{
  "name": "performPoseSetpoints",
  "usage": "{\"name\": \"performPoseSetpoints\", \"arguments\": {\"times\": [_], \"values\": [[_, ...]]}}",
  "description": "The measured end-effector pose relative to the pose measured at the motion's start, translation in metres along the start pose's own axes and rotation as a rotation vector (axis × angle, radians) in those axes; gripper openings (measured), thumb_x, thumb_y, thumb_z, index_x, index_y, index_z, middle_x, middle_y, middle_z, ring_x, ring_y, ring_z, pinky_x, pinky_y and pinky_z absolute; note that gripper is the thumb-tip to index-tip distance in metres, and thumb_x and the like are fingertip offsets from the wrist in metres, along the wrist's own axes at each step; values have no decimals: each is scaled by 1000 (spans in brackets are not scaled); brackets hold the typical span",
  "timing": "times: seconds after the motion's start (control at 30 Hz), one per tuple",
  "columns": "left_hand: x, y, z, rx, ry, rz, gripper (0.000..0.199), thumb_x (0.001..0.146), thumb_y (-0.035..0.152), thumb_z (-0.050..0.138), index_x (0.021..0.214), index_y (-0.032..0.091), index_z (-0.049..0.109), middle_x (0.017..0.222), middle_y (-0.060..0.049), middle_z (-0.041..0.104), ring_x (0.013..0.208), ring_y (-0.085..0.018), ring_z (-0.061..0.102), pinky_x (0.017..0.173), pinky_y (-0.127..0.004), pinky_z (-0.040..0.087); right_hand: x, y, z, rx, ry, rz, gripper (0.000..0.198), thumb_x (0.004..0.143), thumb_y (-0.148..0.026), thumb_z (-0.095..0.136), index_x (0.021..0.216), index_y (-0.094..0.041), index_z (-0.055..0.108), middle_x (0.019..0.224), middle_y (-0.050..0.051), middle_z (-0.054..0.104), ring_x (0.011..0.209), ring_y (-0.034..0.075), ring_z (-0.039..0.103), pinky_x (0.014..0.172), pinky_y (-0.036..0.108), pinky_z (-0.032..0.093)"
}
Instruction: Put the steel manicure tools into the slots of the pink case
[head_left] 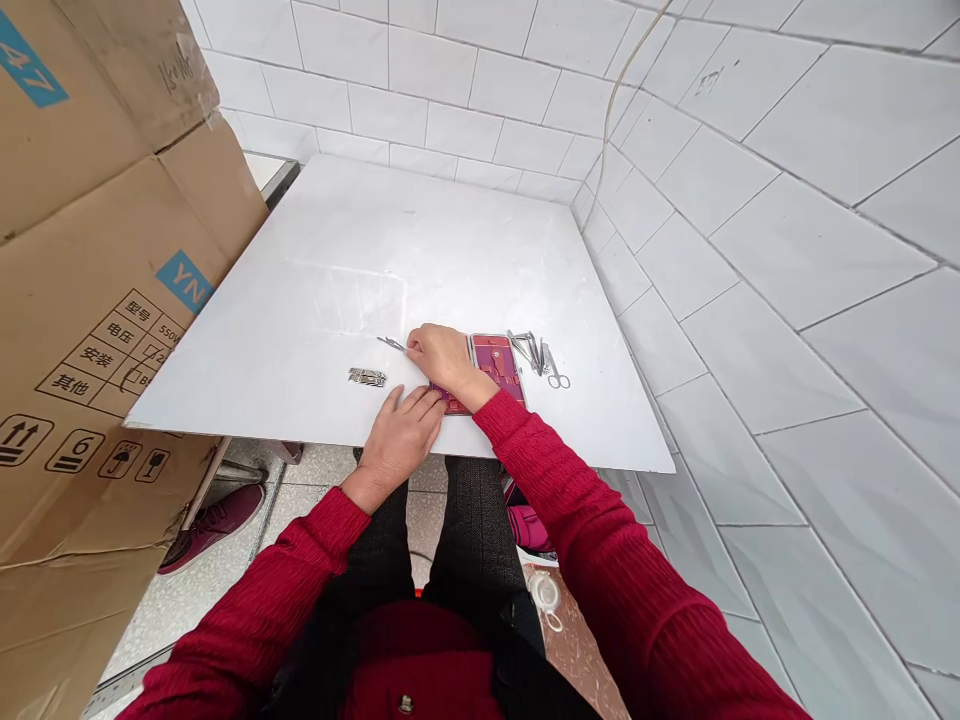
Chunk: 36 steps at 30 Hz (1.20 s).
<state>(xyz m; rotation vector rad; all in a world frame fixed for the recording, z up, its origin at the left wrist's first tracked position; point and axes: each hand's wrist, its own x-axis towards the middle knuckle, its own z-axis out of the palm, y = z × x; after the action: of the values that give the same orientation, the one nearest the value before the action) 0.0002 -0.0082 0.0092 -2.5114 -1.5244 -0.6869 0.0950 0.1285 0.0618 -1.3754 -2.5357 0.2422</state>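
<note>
A small manicure case [513,372] with a red and purple lining lies open on the white table. My right hand [442,356] reaches across its left half, fingers closed at one end of a slim metal tool [391,343] whose exact kind is too small to tell. Below it, my left hand [405,432] has its fingers at the case's lower left edge, seemingly holding it. Nail clippers [367,377] lie to the left of both hands. Small scissors [557,374] and several metal clippers or nippers [529,350] rest just right of the case. Part of the case is hidden by my hands.
The white tabletop [360,230] stretches back to a tiled wall [450,80], with more tiles along the right. Large cardboard boxes [97,250] stand at the left. A cable [613,100] runs down the corner. Below the table a shoe [214,525] shows on the floor.
</note>
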Motion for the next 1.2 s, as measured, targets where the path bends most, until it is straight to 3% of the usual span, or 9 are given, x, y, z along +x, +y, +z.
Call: {"name": "performPoseSetpoints", "arguments": {"times": [0.4, 0.67, 0.9, 1.2], "values": [[-2, -1, 4, 14, 24, 12, 33, 106, 18, 44, 130, 17, 67, 138, -10, 69, 129, -28, 63, 113, -54, 42, 13, -15, -4, -228, -121, -67, 28, 98, -18, 52, 103, -16, 79, 106, 19, 78, 97, 32, 72, 78, 38, 51], [-2, -1, 4, 18, 34, 15, 33, 105, 17, 45, 130, 17, 67, 138, -10, 69, 130, -27, 63, 113, -54, 43, 9, -20, -12, -257, -153, -85, 30, 101, -18, 48, 106, -16, 77, 108, 15, 78, 99, 28, 73, 79, 34, 52], [-2, -2, 4, 32, 26, 17, 34, 106, 18, 44, 131, 18, 67, 138, -10, 69, 130, -27, 63, 113, -54, 44, 19, -26, -11, -302, -225, -57, 31, 97, -10, 49, 110, -13, 76, 110, 19, 77, 105, 30, 73, 81, 33, 53], [-2, -2, 3, 5, 24, 8, 33, 104, 17, 47, 129, 19, 68, 137, -11, 70, 129, -27, 63, 113, -54, 44, 18, -25, -13, -277, -295, -32, 26, 95, -19, 58, 114, -14, 76, 110, 18, 78, 106, 30, 74, 84, 34, 55]]}}
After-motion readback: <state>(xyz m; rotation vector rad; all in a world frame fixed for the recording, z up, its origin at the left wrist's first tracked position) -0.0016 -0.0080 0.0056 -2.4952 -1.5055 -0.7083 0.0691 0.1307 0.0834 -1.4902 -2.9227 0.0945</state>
